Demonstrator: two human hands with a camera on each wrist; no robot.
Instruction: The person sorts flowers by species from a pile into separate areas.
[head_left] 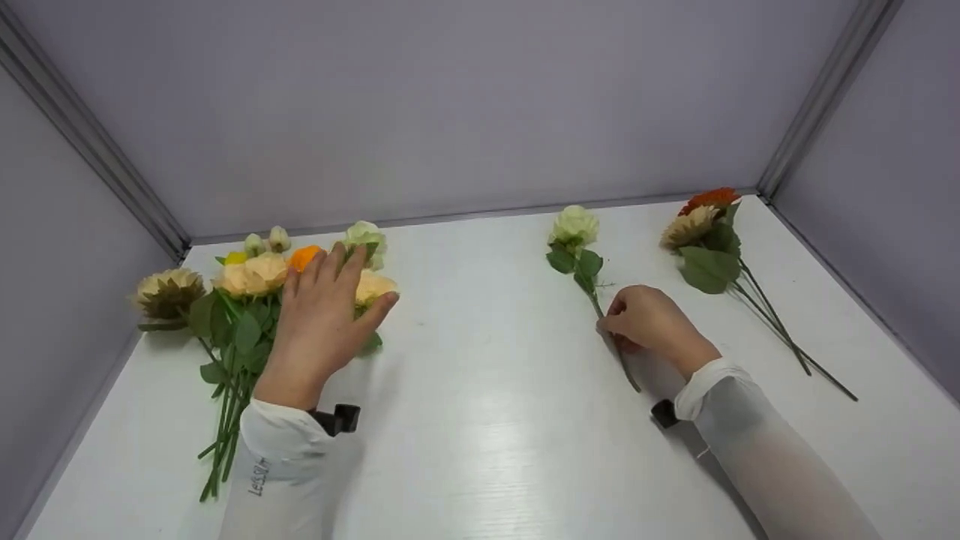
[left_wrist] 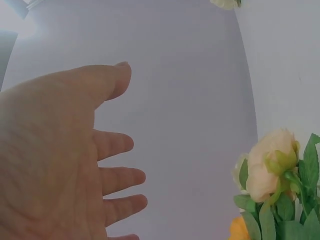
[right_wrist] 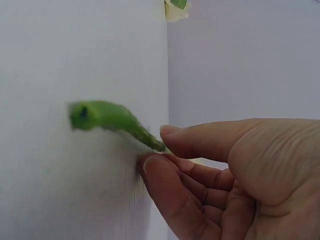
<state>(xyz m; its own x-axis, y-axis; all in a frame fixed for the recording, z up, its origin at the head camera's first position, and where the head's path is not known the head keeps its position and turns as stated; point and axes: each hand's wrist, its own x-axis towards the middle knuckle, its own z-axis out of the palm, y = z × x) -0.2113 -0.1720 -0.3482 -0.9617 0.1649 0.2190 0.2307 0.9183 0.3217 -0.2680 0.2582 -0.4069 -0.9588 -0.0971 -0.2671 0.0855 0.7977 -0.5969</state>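
Observation:
My left hand (head_left: pixel 319 322) hovers over a pile of artificial flowers, fingers straight and thumb spread; in the left wrist view its palm holds nothing. Around it lie peach roses (head_left: pixel 264 274), an orange bloom (head_left: pixel 304 257), a pale green flower (head_left: pixel 367 237) and a beige flower (head_left: pixel 169 292), their stems (head_left: pixel 229 420) pointing toward me. My right hand (head_left: pixel 656 322) pinches the stem of a single pale green rose (head_left: pixel 575 226) between thumb and forefinger. The rose's head points to the back wall. In the right wrist view, the cut stem end (right_wrist: pixel 85 116) sticks out past the fingertips.
At the right of the white table (head_left: pixel 480 420) lie a red-orange flower (head_left: pixel 710 199) and a beige flower (head_left: pixel 688 226), stems crossing toward the front right. Grey panels (head_left: pixel 480 105) wall the table at the back and both sides.

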